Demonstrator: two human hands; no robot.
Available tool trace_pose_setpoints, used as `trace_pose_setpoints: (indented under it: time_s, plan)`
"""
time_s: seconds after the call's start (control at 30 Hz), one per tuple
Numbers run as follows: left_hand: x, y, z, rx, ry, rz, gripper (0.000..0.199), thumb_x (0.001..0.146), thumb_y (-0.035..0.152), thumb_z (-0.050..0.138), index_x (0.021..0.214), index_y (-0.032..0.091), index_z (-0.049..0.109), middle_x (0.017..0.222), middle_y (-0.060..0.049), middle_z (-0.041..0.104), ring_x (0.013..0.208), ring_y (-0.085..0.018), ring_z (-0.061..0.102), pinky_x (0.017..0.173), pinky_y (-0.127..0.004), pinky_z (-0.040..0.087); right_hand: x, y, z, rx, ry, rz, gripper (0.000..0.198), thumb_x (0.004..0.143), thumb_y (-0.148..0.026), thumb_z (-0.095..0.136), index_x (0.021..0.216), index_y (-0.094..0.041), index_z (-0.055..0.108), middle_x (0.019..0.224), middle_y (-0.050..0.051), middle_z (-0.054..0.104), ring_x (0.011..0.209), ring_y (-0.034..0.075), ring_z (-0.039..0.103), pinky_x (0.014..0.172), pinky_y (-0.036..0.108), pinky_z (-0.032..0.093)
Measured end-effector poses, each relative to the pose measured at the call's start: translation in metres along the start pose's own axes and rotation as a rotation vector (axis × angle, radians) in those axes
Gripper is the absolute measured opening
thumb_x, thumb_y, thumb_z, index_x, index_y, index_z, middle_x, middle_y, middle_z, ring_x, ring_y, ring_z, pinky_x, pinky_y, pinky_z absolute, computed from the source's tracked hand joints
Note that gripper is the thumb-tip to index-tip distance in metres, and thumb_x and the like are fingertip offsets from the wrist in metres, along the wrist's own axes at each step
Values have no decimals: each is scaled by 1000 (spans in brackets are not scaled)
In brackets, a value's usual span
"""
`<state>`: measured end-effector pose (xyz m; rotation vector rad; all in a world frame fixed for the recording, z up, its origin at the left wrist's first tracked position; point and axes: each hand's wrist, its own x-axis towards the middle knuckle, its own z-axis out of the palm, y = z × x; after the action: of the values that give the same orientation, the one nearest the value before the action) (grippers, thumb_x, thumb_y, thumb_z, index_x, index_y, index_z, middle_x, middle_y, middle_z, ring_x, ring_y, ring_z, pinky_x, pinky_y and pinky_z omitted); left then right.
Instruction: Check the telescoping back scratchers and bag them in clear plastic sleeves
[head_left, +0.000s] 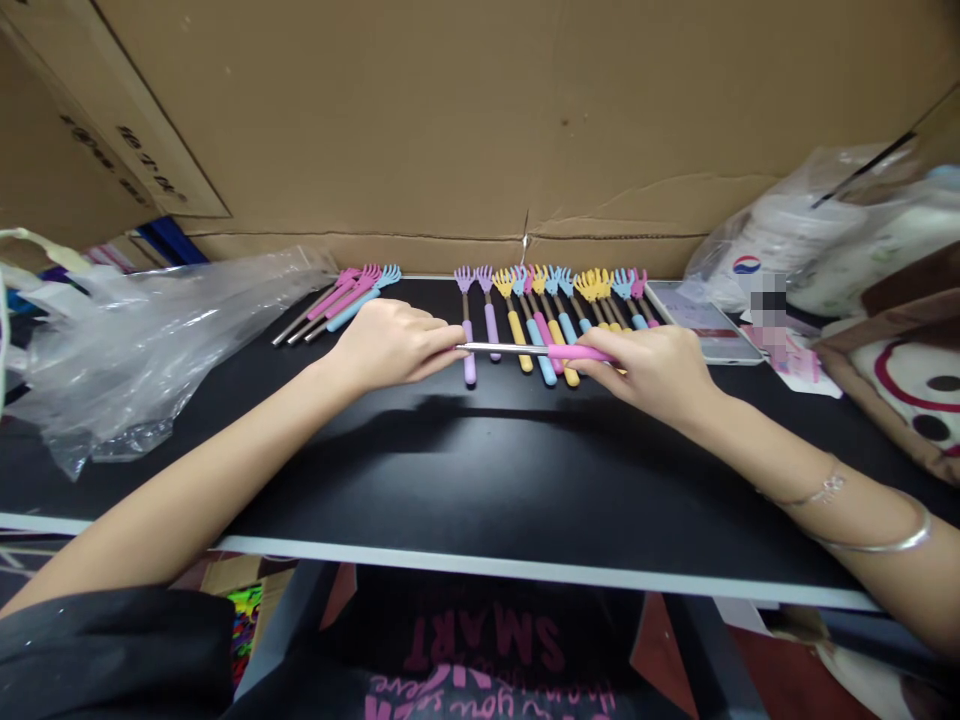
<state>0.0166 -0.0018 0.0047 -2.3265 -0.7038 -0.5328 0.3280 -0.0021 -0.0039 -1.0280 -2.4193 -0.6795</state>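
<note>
A back scratcher with a bare metal rod [507, 349] and a pink grip [574, 352] is held level above the table. My left hand [401, 345] pinches the rod's left end; any claw head there is hidden by the fingers. Closed around the right end of the pink grip is my right hand [652, 372]. Behind them lies a row of back scratchers with claw heads, among them a purple one [469, 350], a yellow one [519, 340] and a blue one [541, 350]. Left of that row, a few pink and blue back scratchers [337, 300] lie slanted, metal rods pointing toward me.
The black table [495, 490] ends at a pale front edge. Cardboard [480, 120] walls its back. A clear plastic bag [150, 350] covers the left side. On the right are a phone [705, 325], a bagged white cup [787, 240] and a brown plush item [907, 370].
</note>
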Motion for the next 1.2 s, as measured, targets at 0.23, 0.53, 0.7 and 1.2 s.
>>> trace_pose_setpoints:
  time_s: [0.23, 0.53, 0.7, 1.2]
  plan:
    - [1, 8, 1, -182, -91, -112, 44, 99, 41, 38, 70, 20, 64, 51, 1, 59, 46, -13, 54, 48, -26, 20, 6, -3, -20, -71, -33, 37, 61, 96, -64, 30, 74, -21, 68, 59, 3, 67, 54, 13, 57, 48, 29, 21]
    - [5, 13, -3, -520, -336, -294, 39, 95, 40, 42, 75, 22, 70, 48, 4, 54, 43, -10, 47, 52, -22, 28, 4, 1, -18, -130, 41, 26, 61, 92, -68, 36, 74, -21, 71, 59, 4, 64, 55, 14, 53, 50, 30, 21]
    - [5, 12, -3, -502, -344, -296, 38, 95, 40, 44, 76, 21, 70, 52, 3, 58, 45, -10, 49, 52, -22, 26, 4, -1, -17, -146, 67, -2, 59, 94, -65, 37, 77, -21, 72, 58, 4, 64, 54, 13, 52, 51, 30, 22]
    - [2, 16, -2, -130, -90, -174, 41, 98, 40, 41, 69, 20, 63, 53, 1, 60, 50, -13, 57, 48, -27, 18, 4, -2, -14, -45, -1, 52, 58, 97, -61, 33, 79, -21, 71, 65, 3, 70, 57, 13, 60, 49, 28, 23]
